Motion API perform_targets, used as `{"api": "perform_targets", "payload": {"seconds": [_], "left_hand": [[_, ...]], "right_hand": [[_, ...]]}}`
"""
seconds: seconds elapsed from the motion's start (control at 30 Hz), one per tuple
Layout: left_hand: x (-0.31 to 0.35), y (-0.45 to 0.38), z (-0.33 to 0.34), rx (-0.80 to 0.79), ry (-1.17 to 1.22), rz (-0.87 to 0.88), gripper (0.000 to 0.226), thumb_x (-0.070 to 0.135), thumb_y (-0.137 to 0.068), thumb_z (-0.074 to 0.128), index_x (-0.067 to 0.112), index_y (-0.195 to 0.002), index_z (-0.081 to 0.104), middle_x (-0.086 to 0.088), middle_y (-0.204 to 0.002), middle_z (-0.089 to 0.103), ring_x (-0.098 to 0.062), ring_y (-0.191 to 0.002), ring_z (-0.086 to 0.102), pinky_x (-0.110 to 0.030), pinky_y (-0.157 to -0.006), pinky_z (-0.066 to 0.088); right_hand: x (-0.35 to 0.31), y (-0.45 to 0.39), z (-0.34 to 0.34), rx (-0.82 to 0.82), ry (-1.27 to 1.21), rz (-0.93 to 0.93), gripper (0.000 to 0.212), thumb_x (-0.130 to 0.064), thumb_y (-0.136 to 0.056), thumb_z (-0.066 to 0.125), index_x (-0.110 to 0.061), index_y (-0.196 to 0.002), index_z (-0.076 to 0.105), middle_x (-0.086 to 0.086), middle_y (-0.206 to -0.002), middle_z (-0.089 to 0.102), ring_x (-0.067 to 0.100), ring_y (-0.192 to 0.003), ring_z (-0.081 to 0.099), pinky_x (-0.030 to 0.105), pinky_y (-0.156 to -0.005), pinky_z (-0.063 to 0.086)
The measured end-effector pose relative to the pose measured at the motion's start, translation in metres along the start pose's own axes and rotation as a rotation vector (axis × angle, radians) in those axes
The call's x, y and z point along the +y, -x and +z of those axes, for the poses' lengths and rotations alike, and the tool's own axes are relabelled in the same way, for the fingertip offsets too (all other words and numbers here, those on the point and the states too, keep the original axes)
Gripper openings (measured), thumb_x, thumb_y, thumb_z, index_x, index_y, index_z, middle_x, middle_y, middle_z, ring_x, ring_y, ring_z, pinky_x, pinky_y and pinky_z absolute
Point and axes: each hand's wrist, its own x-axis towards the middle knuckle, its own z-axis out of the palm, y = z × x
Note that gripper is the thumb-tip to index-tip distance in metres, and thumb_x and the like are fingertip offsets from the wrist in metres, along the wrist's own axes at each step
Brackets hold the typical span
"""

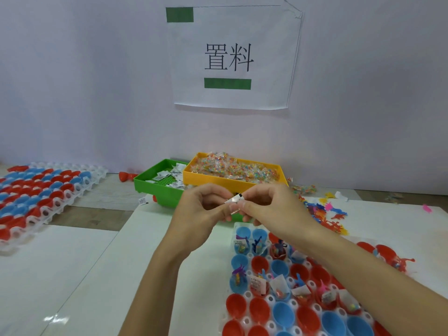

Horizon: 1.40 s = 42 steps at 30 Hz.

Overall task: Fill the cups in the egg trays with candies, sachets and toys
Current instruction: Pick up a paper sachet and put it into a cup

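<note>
The egg tray (244,295) sits nearest, on the white table (72,275). Its closest rows of red and blue cups (282,314) look bare, while the rows farther up it already hold white sachets, small toys and candy packets. Just above the tray's far edge both hands meet. The left hand (201,209) and the right hand (269,204) each pinch the same small white sachet (234,200) between fingertips, seemingly pulling it apart from another or straightening it.

The likely slip, as I judge it: the sachet is tiny and light, so a loose pinch could let it drop between cups or onto the table, or two stuck sachets could go into one cup and leave another short.

Right of the tray's far end lies a loose heap of coloured plastic toys (324,214). Beyond the hands, the green bin (145,187) holds a thin scatter of sachets, and the yellow bin (218,181) beside it is heaped with candy packets. Far left of the egg tray, a second tray (60,207) of red and blue cups rests near the wall, contents too small to tell
</note>
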Motion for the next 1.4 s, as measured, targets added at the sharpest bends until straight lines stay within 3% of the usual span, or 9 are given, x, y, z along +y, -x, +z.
{"api": "perform_targets", "payload": {"seconds": [0.1,0.2,0.37,0.5,0.63,0.87,1.1,1.27,1.4], "left_hand": [[0.002,0.002,-0.007,-0.103,-0.035,-0.043,0.015,0.012,-0.072,0.079,0.005,-0.082,0.070,-0.008,-0.070,0.073,-0.015,-0.063,0.066,-0.020,-0.060,0.051],[0.004,0.004,-0.016,-0.173,-0.115,-0.047,0.020,0.025,-0.075,0.076,0.009,-0.086,0.072,-0.011,-0.077,0.074,-0.021,-0.070,0.068,-0.025,-0.064,0.053],[0.006,0.002,-0.034,-0.006,-0.028,-0.013,0.019,0.038,-0.073,0.072,0.022,-0.083,0.073,-0.011,-0.081,0.075,-0.017,-0.069,0.066,-0.026,-0.065,0.051],[0.006,0.002,-0.042,0.028,-0.035,-0.018,0.016,0.038,-0.075,0.071,0.025,-0.084,0.074,-0.011,-0.084,0.075,-0.017,-0.070,0.066,-0.032,-0.069,0.050],[0.006,0.003,-0.043,0.028,-0.058,-0.021,0.016,0.037,-0.076,0.070,0.025,-0.084,0.074,-0.011,-0.084,0.075,-0.017,-0.071,0.067,-0.034,-0.070,0.050],[0.004,0.002,-0.042,0.043,-0.079,-0.025,0.009,0.027,-0.084,0.069,0.019,-0.087,0.072,-0.010,-0.082,0.075,-0.018,-0.071,0.067,-0.035,-0.070,0.049],[0.006,0.002,-0.042,0.053,-0.067,-0.025,0.015,0.031,-0.078,0.069,0.019,-0.086,0.073,-0.011,-0.082,0.075,-0.019,-0.071,0.067,-0.034,-0.070,0.050],[0.004,0.001,-0.042,0.054,-0.085,-0.026,0.005,0.015,-0.089,0.066,0.014,-0.088,0.071,-0.012,-0.081,0.075,-0.019,-0.070,0.066,-0.032,-0.068,0.050],[0.004,0.002,-0.039,0.043,-0.094,-0.028,0.005,0.010,-0.091,0.065,0.008,-0.092,0.070,-0.013,-0.081,0.074,-0.020,-0.071,0.065,-0.033,-0.068,0.049]], "right_hand": [[0.000,0.005,-0.004,-0.017,0.118,-0.041,0.006,-0.018,-0.090,0.072,-0.015,-0.089,0.078,-0.001,-0.077,0.075,0.012,-0.072,0.071,0.022,-0.064,0.057],[-0.003,0.012,-0.013,-0.085,0.176,-0.076,0.004,-0.013,-0.088,0.074,-0.018,-0.088,0.075,-0.004,-0.074,0.075,0.009,-0.067,0.071,0.021,-0.067,0.056],[-0.012,0.028,-0.017,-0.397,0.413,-0.127,0.008,-0.013,-0.086,0.075,-0.021,-0.085,0.076,-0.007,-0.079,0.075,0.006,-0.074,0.069,0.027,-0.074,0.059],[-0.015,0.034,-0.005,-0.530,0.604,-0.156,0.010,-0.013,-0.088,0.070,-0.020,-0.088,0.077,-0.010,-0.082,0.073,0.005,-0.076,0.066,0.027,-0.072,0.059],[-0.016,0.036,0.003,-0.547,0.707,-0.175,0.017,-0.008,-0.089,0.065,-0.019,-0.093,0.077,-0.013,-0.085,0.069,0.006,-0.074,0.063,0.024,-0.067,0.059],[-0.020,0.040,0.009,-0.545,0.832,-0.247,0.018,-0.007,-0.087,0.063,-0.023,-0.088,0.071,-0.014,-0.082,0.061,0.008,-0.081,0.060,0.035,-0.070,0.058],[-0.020,0.038,0.018,-0.602,0.867,-0.257,0.016,-0.002,-0.086,0.067,-0.015,-0.090,0.077,-0.003,-0.088,0.071,0.012,-0.076,0.067,0.032,-0.068,0.061],[-0.022,0.036,0.015,-0.572,0.871,-0.272,0.028,0.007,-0.083,0.063,-0.014,-0.093,0.080,0.000,-0.088,0.075,0.015,-0.076,0.070,0.036,-0.068,0.063],[-0.021,0.038,0.015,-0.594,0.898,-0.287,0.024,0.004,-0.087,0.063,-0.015,-0.095,0.075,-0.008,-0.086,0.064,0.010,-0.076,0.064,0.024,-0.060,0.056]]}}
